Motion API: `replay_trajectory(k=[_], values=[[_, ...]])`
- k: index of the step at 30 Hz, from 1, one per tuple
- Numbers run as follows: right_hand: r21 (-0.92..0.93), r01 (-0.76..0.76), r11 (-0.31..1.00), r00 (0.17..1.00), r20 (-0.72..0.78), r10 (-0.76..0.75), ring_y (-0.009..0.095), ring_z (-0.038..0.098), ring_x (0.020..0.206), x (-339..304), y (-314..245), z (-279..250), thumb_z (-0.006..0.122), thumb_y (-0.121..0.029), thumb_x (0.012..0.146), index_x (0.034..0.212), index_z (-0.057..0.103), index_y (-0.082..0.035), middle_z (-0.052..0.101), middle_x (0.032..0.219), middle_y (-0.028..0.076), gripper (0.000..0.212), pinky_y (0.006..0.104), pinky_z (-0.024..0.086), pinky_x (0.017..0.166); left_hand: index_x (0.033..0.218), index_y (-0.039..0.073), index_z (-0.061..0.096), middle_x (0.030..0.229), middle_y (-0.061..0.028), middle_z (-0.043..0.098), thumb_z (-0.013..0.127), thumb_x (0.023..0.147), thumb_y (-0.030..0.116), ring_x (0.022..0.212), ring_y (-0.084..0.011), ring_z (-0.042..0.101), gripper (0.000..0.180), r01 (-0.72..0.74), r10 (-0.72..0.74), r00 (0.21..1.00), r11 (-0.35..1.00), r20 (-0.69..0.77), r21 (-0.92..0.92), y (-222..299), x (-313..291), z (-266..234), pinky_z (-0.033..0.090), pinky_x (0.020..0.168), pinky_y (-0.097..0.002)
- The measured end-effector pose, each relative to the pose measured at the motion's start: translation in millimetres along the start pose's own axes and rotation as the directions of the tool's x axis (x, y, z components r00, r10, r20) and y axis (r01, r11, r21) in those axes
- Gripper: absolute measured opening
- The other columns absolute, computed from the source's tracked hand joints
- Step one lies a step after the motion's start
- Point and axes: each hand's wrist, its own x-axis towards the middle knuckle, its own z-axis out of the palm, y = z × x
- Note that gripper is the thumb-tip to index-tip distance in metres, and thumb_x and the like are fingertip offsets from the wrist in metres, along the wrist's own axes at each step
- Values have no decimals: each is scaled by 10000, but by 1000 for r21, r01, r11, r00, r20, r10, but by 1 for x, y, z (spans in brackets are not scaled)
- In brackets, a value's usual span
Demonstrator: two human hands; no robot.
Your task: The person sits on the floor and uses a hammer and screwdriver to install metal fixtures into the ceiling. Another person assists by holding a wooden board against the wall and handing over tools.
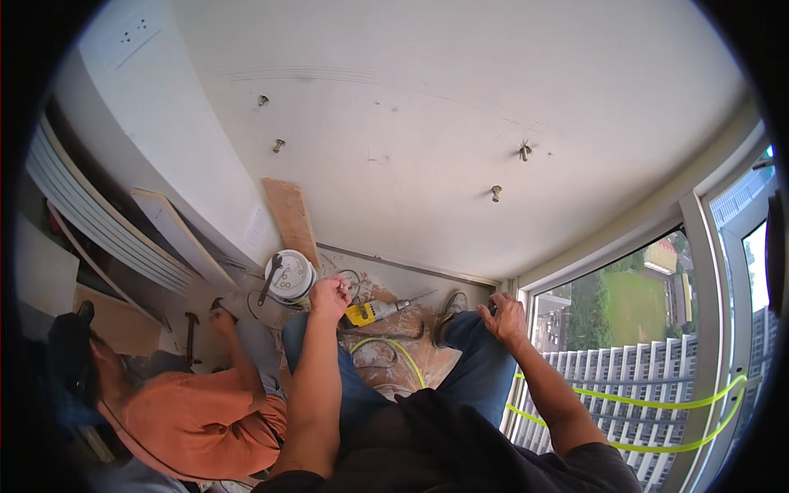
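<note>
My left hand is closed, fingers curled in, beside a white bucket; whatever it may hold is too small to make out. On the bucket's lid lie several small rings and a dark wrench. Just past that hand, a yellow power drill with a long bit lies on the floor. My right hand rests on my right knee, its fingers loosely bent and apart, holding nothing. Ahead, bolts stick out of the white wall in two pairs: an upper left bolt and a lower right bolt among them.
A person in an orange shirt crouches at my left, near a hammer. A wooden board leans against the wall. Yellow-green hose lies on the dusty floor. A window high above ground is at my right.
</note>
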Motion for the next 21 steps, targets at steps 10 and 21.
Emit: replay_trajectory(k=[10,21], values=[[590,428,685,885,-428,-184,179,634,869,138,-36,-99,496,10,876,1304,614,19,599,970,56,444,316,542,797,876,3,729,944,-246,735,619,880,221,902,-439,712,244,35,776,576,-339,258,940,45,-147,-66,564,824,-537],[996,63,69,998,-62,-12,124,525,719,204,-56,-147,502,27,772,1322,581,-28,536,834,-32,558,292,462,687,968,39,734,973,-193,758,567,951,266,916,-393,736,282,154,839,494,-341,226,927,25,-147,-79,573,846,-525]])
